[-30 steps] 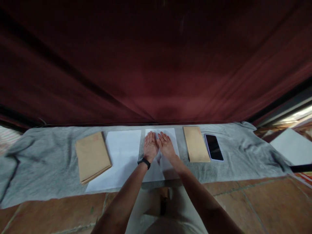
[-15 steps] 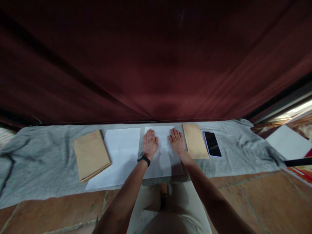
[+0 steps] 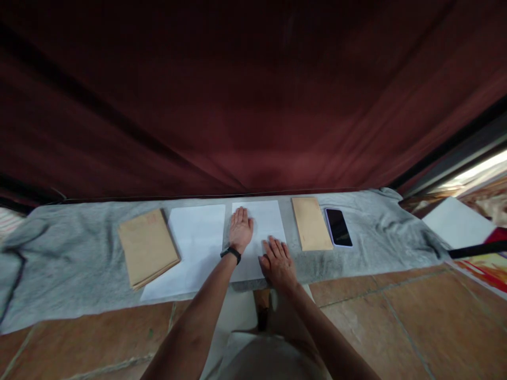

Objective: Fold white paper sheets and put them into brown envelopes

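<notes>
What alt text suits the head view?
A person's left hand and right hand rest on a white sheet over grey cloth. Left of it, a brown paper stack overlaps a second sheet; to the right lie a brown paper piece and a phone.

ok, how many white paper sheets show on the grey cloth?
2: one rectangular white paper sheet beneath the left hand and right hand; another sheet left of it, partly under the brown paper stack. Others may be hidden.

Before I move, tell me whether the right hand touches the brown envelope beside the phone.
No: the right hand lies over the white sheet, grey cloth showing between it and that envelope.
</notes>
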A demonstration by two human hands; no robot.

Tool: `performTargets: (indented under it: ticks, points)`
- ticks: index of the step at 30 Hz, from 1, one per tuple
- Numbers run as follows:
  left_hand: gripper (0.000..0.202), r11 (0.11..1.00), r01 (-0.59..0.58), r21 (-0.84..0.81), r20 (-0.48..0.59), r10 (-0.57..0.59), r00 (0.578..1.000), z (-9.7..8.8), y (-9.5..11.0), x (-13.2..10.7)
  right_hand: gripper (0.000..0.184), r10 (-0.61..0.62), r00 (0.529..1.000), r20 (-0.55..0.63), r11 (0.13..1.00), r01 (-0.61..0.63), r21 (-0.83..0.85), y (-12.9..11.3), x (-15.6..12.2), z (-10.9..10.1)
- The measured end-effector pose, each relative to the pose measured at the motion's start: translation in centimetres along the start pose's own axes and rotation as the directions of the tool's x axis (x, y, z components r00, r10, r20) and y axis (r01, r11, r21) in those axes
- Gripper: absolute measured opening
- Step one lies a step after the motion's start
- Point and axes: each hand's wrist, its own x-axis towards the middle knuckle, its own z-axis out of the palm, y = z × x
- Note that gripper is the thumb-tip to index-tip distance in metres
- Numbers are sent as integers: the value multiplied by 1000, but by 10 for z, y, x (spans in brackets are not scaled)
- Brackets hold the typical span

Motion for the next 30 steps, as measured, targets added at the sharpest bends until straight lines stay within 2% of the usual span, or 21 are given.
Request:
performTargets:
  ticks: [3,5,9,12,16,22,30]
  points:
    - [57,998,-17,-55,-46,14,999,-5,5,-8,51,6,1000,6,1000,-6,-14,4,-3,-3]
    - [58,992,-54,-111,-82,45,996,-7,14,-25,51,10,1000,9,1000,-10,-15,5,-4,-1]
    - [59,944,-260,-201,-55,254,966,-6,38,-86,54,-9,1000,20,1000,10,-14,7,-7,4]
    - [61,931,-320,-179,9,326,945,-6,46,-131,55,-25,999,41,999,26,-19,10,-9,6]
    - [66,951,-299,-80,36,303,952,-13,32,-163,51,-14,999,36,1000,15,-14,10,-7,4]
    - [68,964,-265,20,-11,265,964,-27,8,-180,50,-20,1000,-7,1000,20,-12,12,-11,-3]
    - [71,974,-224,36,-32,225,974,-32,-11,-201,52,-40,999,-22,997,38,-67,36,-38,-13]
